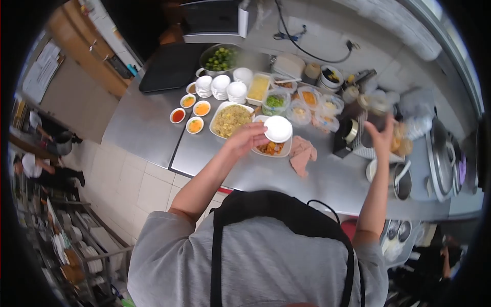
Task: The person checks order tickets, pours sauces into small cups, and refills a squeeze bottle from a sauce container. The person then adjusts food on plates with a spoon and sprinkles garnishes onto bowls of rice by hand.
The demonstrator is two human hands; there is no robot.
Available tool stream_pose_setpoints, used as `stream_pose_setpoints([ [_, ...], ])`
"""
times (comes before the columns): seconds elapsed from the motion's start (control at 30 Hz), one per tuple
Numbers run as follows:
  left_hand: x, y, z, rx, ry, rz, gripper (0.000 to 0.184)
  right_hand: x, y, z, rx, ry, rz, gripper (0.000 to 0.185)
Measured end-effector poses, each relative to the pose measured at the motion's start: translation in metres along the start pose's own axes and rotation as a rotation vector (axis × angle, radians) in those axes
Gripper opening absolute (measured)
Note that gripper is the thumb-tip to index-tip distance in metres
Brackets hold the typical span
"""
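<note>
My left hand (247, 139) holds a round white lid or small dish (278, 129) by its edge, above a white tray of orange and brown food (271, 148). Just left of it lies a white tray of fried rice (230, 121). My right hand (381, 137) is raised at the right with thumb and fingers apart, near a dark box (343, 138) and bottles. A pink cloth (303, 153) rests on the steel counter (245, 176) between my hands. Small cups with orange and red contents (195, 125) stand at the left.
Behind are stacked white bowls (220, 86), a pot of green vegetables (220, 59) and a tub of chopped greens (275, 101). Pots (402, 183) and a large metal lid (441, 156) stand right. Other people (38, 166) are at far left and lower right.
</note>
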State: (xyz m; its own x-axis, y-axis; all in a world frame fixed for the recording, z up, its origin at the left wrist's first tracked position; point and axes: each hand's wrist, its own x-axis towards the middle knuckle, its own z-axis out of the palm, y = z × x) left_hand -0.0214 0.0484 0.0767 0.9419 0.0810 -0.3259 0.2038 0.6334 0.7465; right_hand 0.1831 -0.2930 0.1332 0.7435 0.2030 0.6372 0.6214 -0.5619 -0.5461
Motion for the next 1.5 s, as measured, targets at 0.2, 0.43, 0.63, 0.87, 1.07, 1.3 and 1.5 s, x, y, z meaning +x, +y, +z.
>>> stream_pose_setpoints([
  [0.2,0.005,0.003,0.01,0.085,-0.036,-0.012,0.032,-0.027,-0.106,0.021,-0.127,-0.449,-0.342,0.071],
  [0.43,0.001,0.002,0.02,0.146,-0.027,-0.005,0.03,-0.028,-0.117,0.037,-0.484,-0.482,-0.727,0.057],
  [0.63,0.001,-0.002,0.024,0.136,-0.041,0.0,0.028,-0.027,-0.118,0.034,-0.486,-0.463,-0.771,0.05],
  [0.87,0.01,-0.009,0.023,0.146,-0.067,-0.025,0.026,-0.028,-0.112,0.028,-0.496,-0.493,-0.735,0.051],
  [1.07,0.009,-0.01,0.022,0.113,-0.068,-0.048,0.027,-0.036,-0.085,0.028,-0.294,-0.474,-0.59,0.067],
  [1.3,-0.009,0.015,-0.033,-0.017,0.099,0.045,0.027,0.0,-0.04,0.011,0.347,-0.46,-0.02,0.073],
  [1.5,-0.048,0.038,-0.164,-0.15,0.452,0.318,0.02,0.078,0.008,-0.043,-0.104,0.17,-0.11,0.062],
])
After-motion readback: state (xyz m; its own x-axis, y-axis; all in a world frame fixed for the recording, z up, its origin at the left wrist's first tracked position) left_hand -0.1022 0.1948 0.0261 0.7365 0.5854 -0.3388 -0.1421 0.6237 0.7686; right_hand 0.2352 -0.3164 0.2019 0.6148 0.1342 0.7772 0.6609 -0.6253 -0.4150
